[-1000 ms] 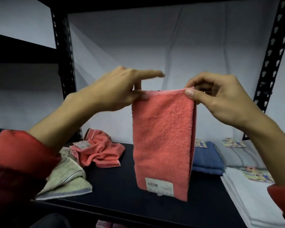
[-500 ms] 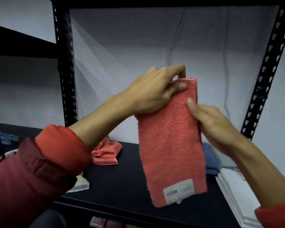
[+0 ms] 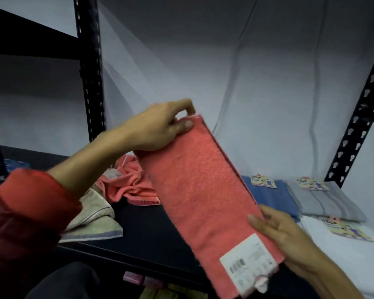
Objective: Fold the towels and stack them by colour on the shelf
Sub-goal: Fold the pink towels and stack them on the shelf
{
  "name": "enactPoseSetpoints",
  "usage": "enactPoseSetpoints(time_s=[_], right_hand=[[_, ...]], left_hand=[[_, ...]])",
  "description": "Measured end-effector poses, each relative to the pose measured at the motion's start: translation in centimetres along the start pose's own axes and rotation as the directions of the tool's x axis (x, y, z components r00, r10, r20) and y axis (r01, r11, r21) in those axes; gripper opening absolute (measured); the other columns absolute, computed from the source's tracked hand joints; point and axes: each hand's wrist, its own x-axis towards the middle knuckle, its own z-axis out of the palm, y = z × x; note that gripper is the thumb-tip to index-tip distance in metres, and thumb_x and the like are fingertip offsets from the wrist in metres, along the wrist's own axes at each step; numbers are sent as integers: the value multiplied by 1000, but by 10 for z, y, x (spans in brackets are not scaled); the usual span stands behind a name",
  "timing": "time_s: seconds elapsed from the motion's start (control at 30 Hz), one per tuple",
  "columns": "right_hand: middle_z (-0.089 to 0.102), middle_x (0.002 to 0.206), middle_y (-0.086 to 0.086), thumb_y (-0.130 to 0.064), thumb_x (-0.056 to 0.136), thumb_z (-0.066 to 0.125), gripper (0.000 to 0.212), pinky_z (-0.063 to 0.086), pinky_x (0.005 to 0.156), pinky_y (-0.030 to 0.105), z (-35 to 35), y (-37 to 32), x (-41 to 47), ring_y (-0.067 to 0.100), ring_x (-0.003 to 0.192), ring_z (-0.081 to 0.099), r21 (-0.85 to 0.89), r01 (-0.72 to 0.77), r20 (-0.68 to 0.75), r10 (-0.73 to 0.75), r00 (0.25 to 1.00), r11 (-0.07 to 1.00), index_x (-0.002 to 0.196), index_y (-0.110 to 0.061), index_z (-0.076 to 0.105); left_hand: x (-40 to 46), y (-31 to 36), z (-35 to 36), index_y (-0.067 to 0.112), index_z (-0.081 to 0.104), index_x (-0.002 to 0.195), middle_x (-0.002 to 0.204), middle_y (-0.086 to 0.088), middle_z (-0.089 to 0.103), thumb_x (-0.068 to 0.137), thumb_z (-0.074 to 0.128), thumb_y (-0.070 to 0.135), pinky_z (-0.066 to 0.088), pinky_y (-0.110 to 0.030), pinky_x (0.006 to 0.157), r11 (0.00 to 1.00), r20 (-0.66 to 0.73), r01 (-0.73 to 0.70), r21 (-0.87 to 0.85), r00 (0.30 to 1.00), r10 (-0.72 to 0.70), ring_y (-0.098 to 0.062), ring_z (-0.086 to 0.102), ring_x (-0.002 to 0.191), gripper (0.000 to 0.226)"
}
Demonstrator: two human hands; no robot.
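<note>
A person holds a folded coral towel [image 3: 203, 197] tilted in the air above the black shelf [image 3: 151, 240], the left hand [image 3: 160, 128] pinching its top corner and the right hand [image 3: 276, 229] gripping its lower edge. Folding appears midway. The next move likely calls for bringing the two ends together, then starting a coral stack beside the blue towel [image 3: 270, 197].
</note>
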Motion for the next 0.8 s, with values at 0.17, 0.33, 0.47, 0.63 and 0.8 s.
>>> enactPoseSetpoints(time_s=[0.17, 0.33, 0.47, 0.63, 0.8], right_hand=[[68, 66, 3, -34, 92, 66, 31, 43, 52, 19, -38, -21, 12, 11, 55, 58, -514, -36, -12, 35, 999, 857, 68, -15, 69], [43, 55, -9, -62, 88, 54, 51, 35, 57, 26, -53, 0, 59, 8, 53, 41, -909, -52, 77, 292, 953, 412, 57, -22, 46], [53, 70, -4, -60, 93, 55, 49, 35, 59, 31, -40, 22, 80, 15, 64, 52, -989, -118, -102, 173, 980, 85, 70, -17, 52], [64, 97, 0, -34, 90, 70, 20, 45, 78, 39, -20, 53, 55, 26, 91, 63, -992, -79, -42, -329, 943, -100, 100, -18, 66], [31, 157, -11, -44, 104, 22, 57, 10, 121, 22, -16, 85, 21, 1, 147, 19, -975, -106, -127, -99, 987, 197, 154, -20, 36]], left_hand=[[-50, -65, 88, 18, 57, 115, 105, -4, 65, 103, 54, 34, 47, -36, 84, 941, 181, 325, -96, 935, -304, -24, 64, 99, 20], [-92, -88, 172, 19, 48, 132, 125, -10, 66, 106, 44, 37, 46, -38, 96, 889, 291, 455, -54, 859, -422, -32, 61, 119, 32], [-92, -84, 190, 23, 38, 138, 123, -15, 66, 106, 34, 43, 49, -44, 86, 856, 230, 425, 295, 838, -495, -38, 64, 113, 38], [-91, -57, 203, 22, 49, 136, 127, -7, 55, 97, 39, 42, 49, -46, 91, 925, 85, 272, 266, 949, -303, -32, 55, 112, 45], [-94, -47, 229, 40, 22, 157, 167, 3, 18, 100, 11, 65, -1, -48, 126, 963, 407, 241, 122, 872, -270, -30, 4, 157, 63]])
